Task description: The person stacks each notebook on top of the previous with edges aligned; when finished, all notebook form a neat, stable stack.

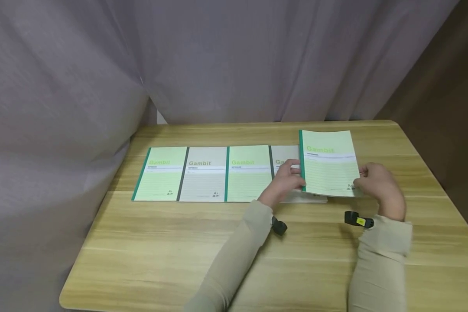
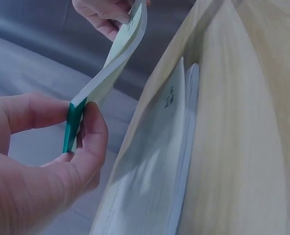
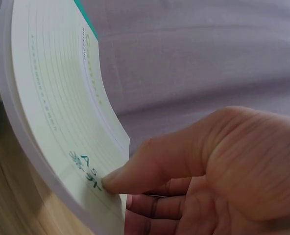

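Left hand [image 1: 282,184]: thumb and fingers are parted only by the thickness of the held notebook [image 1: 329,164], pinching it along its green spine [image 1: 302,160]. Right hand [image 1: 380,186]: a similar pinch near the lower right corner, the thumb lying on the front cover beside the printed A5 mark [image 3: 86,169], the other fingers behind. The notebook is raised above the bench [image 1: 160,251], cover up and, in both wrist views, visibly bowed between the two grips. In the head view it overlaps the fourth notebook [image 1: 284,151], a grey one partly hidden by it and by the left hand. To the left of this lie a green notebook [image 1: 247,186], a grey notebook [image 1: 204,186] and another green notebook [image 1: 160,186], side by side with their lower edges nearly aligned. Bare wood grain extends from the row to the near edge, and from the right hand to the slanting right edge; behind the far edge hangs a grey curtain [image 1: 218,65].
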Tool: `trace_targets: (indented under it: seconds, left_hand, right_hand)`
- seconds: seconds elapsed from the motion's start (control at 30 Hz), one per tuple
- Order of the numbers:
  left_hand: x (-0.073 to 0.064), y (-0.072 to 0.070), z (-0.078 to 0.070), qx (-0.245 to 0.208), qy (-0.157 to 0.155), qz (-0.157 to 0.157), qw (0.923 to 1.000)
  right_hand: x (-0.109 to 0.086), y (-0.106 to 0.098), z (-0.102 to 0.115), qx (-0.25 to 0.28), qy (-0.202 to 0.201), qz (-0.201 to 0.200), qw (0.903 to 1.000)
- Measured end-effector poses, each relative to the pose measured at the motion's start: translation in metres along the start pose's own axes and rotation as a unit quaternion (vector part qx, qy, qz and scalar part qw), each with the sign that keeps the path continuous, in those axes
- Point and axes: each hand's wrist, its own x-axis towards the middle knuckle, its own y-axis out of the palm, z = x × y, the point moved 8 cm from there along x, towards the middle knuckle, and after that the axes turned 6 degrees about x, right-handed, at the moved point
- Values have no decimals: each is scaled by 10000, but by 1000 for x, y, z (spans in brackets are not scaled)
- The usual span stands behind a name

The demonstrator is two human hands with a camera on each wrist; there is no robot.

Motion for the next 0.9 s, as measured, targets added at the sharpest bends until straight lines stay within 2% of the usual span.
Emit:
trace_targets:
  seconds: [0.23, 0.4, 0.57, 0.9]
  left_hand:
    - [-4, -11, -7, 186, -26, -144, 9997]
    - [-5, -18, -7, 340, -37, -128, 9993]
    - [-8, -31, -8, 451, 32, -277, 9986]
    - [-21, -54, -11, 501, 141, -298, 9982]
  right_hand:
    - [2, 3, 10, 57, -23, -52, 10000]
    - [5, 5, 18, 34, -54, -56, 10000]
    - [8, 10, 30, 59, -158, -32, 9999]
    - [7, 25, 48, 207, -167, -70, 9996]
